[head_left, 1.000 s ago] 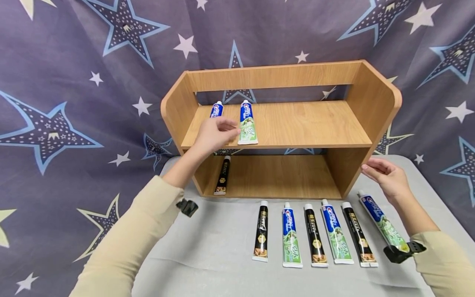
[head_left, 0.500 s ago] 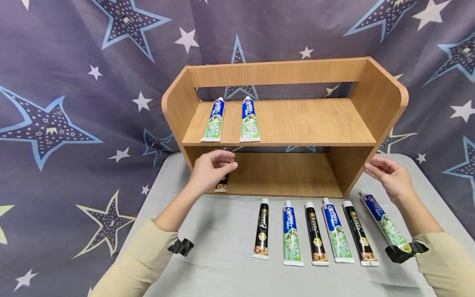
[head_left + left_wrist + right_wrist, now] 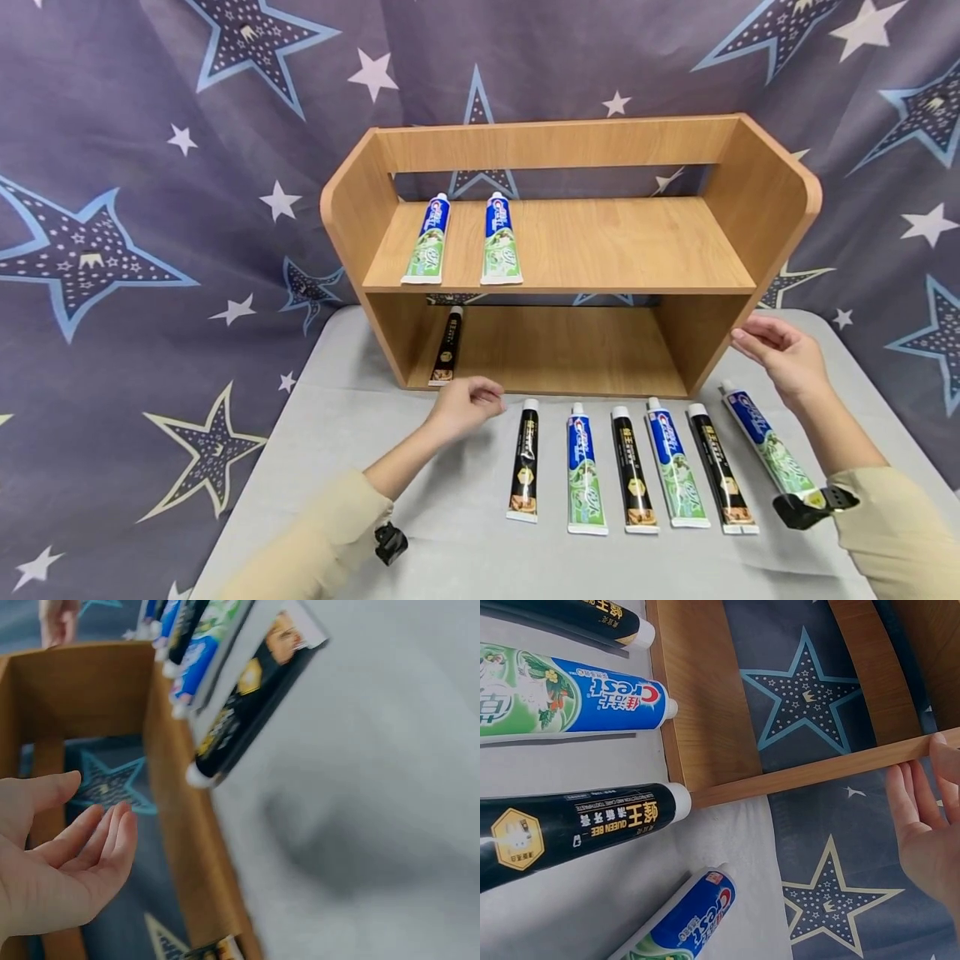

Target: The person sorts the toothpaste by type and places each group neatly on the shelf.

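My left hand (image 3: 467,408) hovers over the table, holding nothing, its fingers loosely bent and the thumb apart from them in the left wrist view. It is left of the nearest black toothpaste tube (image 3: 523,462), in front of the lower shelf. My right hand (image 3: 783,358) holds the edge of the wooden shelf unit's right side panel (image 3: 810,774), thumb on the edge and fingers against the outer face. Two blue-and-green toothpaste tubes (image 3: 500,242) lie on the upper shelf (image 3: 630,246). One black toothpaste tube (image 3: 447,346) lies at the left of the lower shelf (image 3: 562,350).
In front of the unit, black and blue-and-green toothpaste tubes alternate in a row on the grey cloth (image 3: 420,533). The rightmost blue-and-green tube (image 3: 768,442) lies slanted beside my right forearm. A star-patterned curtain (image 3: 150,333) hangs behind.
My left hand has moved from beside the upper-shelf tubes down past the lower shelf to the table front, uncovering the left upper tube and the lower black one. My right hand has stayed at the panel.
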A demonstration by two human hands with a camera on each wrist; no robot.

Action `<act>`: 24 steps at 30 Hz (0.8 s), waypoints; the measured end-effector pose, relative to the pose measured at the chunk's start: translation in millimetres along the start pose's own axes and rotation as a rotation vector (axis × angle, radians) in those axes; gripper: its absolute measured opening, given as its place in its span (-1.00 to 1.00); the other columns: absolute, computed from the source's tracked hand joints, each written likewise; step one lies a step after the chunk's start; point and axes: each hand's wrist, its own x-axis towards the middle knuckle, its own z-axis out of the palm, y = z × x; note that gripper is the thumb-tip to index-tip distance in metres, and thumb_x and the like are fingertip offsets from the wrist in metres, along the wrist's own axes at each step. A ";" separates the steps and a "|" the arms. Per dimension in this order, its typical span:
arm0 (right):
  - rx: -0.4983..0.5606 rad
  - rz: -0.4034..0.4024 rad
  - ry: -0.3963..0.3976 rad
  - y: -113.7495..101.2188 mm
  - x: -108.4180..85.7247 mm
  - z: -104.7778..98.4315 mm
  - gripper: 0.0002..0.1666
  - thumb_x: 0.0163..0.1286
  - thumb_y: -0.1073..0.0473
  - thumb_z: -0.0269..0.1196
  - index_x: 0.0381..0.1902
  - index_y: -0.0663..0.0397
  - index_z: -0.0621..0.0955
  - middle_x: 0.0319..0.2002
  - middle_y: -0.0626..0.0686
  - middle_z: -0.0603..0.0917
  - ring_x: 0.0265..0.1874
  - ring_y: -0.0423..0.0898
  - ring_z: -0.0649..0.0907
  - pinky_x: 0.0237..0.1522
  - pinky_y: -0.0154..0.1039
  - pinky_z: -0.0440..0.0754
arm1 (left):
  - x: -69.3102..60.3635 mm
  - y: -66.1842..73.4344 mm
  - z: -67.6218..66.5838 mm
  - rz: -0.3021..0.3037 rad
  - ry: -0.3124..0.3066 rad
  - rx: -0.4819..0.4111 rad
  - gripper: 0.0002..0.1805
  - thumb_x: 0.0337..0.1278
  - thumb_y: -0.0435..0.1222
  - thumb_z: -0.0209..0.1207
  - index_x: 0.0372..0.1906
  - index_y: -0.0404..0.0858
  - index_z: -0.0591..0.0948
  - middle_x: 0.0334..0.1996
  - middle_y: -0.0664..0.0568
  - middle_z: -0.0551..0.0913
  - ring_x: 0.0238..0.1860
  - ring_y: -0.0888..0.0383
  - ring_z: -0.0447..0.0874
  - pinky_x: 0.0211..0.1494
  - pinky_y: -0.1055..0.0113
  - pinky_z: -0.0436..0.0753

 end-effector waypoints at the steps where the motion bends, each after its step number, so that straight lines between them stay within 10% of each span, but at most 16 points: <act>1: 0.006 -0.011 0.000 5.7 2.8 -6.9 -0.60 0.18 0.56 0.24 -0.05 0.17 0.66 -0.25 0.02 0.78 -0.27 -0.13 0.77 -0.21 -0.33 0.76 | -0.1 -2.3 3.6 -0.003 -0.010 -0.003 -0.77 0.03 -0.35 0.31 -0.17 -0.35 0.68 -0.30 -0.13 0.75 -0.36 0.19 0.67 -0.27 0.46 0.66; 10: -0.108 -0.055 0.091 62.8 33.1 -73.0 -0.45 0.16 0.46 0.32 0.15 0.29 0.52 -0.14 0.04 0.76 -0.18 -0.11 0.77 -0.12 -0.24 0.72 | -0.1 -18.5 28.8 -0.057 -0.099 -0.040 -0.70 0.03 -0.37 0.28 -0.10 -0.43 0.63 -0.30 -0.21 0.74 -0.39 0.00 0.71 -0.34 0.38 0.69; 16: -0.089 -0.076 0.102 66.2 35.1 -73.1 -0.41 0.12 0.46 0.36 0.15 0.37 0.50 -0.16 0.07 0.76 -0.20 -0.09 0.77 -0.14 -0.23 0.71 | 2.1 -25.5 45.4 -0.161 -0.147 -0.099 -0.71 -0.02 -0.39 0.30 -0.13 -0.43 0.63 -0.33 -0.22 0.74 -0.34 -0.19 0.75 -0.35 0.21 0.75; 24: -0.008 -0.053 0.065 55.5 30.1 -62.9 -0.55 0.21 0.52 0.24 0.09 0.28 0.58 -0.19 0.04 0.76 -0.19 -0.11 0.77 -0.09 -0.26 0.73 | 5.5 -32.1 64.5 -0.202 -0.092 -0.093 -0.73 -0.12 -0.45 0.35 -0.21 -0.42 0.62 -0.44 -0.13 0.72 -0.62 0.25 0.53 -0.50 0.39 0.67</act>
